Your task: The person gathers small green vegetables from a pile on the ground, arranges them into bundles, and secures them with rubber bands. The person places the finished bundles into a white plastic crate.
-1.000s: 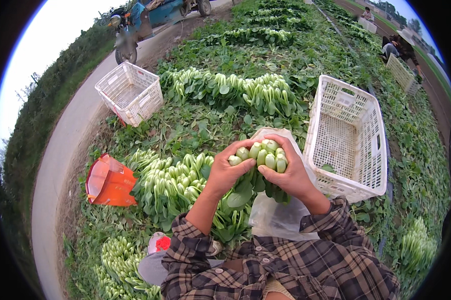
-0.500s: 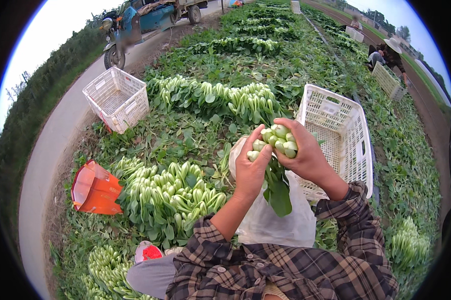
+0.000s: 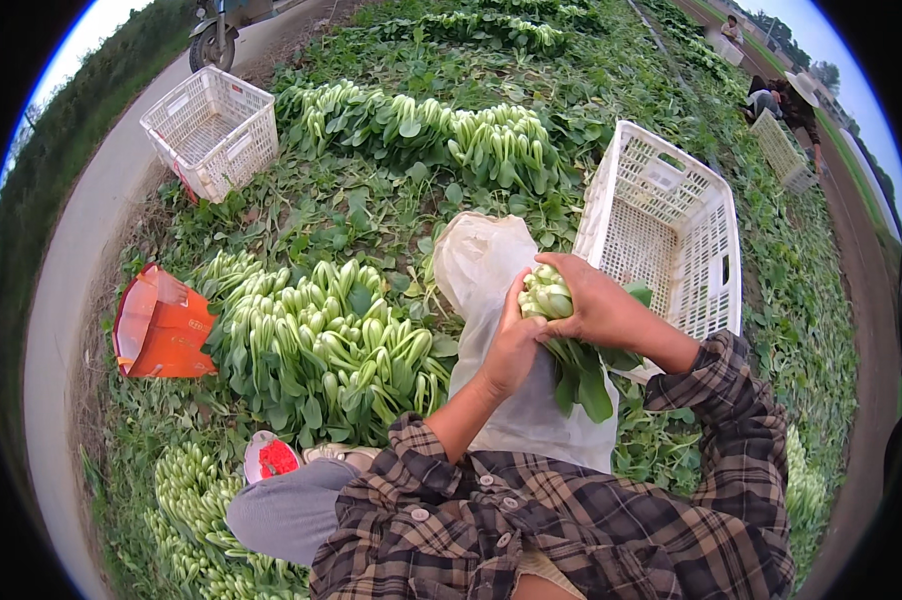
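Note:
Both my hands are closed round a bunch of bok choy (image 3: 547, 292), its pale stem ends pointing up and its dark leaves hanging below. My left hand (image 3: 509, 350) presses its left side, thumb across the front. Wrapped over the right side is my right hand (image 3: 608, 308), its thumb meeting the left one. Under the hands a whitish plastic sheet or bag (image 3: 486, 265) covers my leg. To the left lies a large heap of bok choy (image 3: 331, 330). Close by on the right stands a white plastic crate (image 3: 736, 250); its visible inside holds no vegetables.
Another white crate (image 3: 256, 150) stands far left, above an orange bag (image 3: 176, 335). A bowl with red pieces (image 3: 255, 462) sits by my shoe. More bok choy lies in a far row (image 3: 421, 125) and lower left (image 3: 191, 500). At far right a person in a hat (image 3: 796, 100) bends beside a crate.
My view has tilted down, so the surroundings sit higher in the picture. My right hand has turned further over the bunch, and fewer stem ends show. Both hands still hold it.

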The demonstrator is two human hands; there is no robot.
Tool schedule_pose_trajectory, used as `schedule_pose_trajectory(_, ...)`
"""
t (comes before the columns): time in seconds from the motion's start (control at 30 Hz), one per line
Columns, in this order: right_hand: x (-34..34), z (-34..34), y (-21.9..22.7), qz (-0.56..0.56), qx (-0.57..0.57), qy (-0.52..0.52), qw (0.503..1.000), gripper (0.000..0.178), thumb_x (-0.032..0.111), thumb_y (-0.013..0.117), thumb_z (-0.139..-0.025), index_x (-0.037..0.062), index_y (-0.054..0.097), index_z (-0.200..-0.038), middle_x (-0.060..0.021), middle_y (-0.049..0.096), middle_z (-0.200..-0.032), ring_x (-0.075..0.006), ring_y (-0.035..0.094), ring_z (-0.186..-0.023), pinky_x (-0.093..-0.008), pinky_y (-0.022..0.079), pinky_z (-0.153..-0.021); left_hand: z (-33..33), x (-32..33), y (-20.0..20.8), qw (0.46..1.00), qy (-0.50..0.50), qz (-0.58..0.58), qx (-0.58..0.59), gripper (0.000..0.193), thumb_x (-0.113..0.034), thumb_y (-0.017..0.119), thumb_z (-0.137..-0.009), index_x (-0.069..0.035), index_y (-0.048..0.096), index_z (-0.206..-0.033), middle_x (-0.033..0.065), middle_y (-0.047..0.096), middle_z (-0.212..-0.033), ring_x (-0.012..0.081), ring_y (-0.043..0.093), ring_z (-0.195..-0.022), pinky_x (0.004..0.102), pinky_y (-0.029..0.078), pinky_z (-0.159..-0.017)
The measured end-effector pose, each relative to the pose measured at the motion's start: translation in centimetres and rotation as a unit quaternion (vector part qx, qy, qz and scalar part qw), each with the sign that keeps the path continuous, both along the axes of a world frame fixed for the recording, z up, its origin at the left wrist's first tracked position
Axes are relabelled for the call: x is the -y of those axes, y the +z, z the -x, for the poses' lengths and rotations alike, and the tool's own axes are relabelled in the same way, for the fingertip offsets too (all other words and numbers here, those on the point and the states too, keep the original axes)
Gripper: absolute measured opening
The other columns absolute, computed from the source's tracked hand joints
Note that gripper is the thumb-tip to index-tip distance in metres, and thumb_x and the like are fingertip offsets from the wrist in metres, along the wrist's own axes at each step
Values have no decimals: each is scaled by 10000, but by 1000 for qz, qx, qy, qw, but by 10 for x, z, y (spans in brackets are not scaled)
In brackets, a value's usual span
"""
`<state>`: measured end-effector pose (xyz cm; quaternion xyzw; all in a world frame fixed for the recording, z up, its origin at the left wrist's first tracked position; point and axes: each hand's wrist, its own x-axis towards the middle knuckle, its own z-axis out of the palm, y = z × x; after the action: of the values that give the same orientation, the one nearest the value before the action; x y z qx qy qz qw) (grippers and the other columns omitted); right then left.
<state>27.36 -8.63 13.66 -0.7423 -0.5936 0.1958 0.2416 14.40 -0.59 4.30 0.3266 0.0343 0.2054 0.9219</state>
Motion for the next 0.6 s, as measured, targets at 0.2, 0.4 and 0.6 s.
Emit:
schedule_pose_trajectory(0.2,1,4,7,16,10,54,998,861,217,828,-668,39,367,-1373,-193,489,-1249,-354,506,-1149,-388,407,-976,24,-55,2,914,-96,-379,-106,962,-168,679,-759,-65,87,-1511,142,353,-1432,238,394,-1294,356,329,-1057)
schedule_pose_trajectory(0.4,-5,-4,17,-8,41,94,995,905,192,838,-642,64,345,-1390,-180,500,-1193,-363,516,-1104,-408,422,-934,9,-44,-1,971,-21,-233,-41,814,-15,654,-778,-42,235,-1475,81,496,-1277,121,538,-1067,270,473,-857)
schedule_pose_trajectory(0.6,8,2,-9,-46,110,51,992,897,131,822,-638,77,327,-1384,-173,511,-1170,-367,557,-1009,-425,460,-869,-1,-47,-9,951,-89,-286,-80,841,55,574,-757,-70,193,-1497,89,436,-1345,159,498,-1161,291,444,-934)
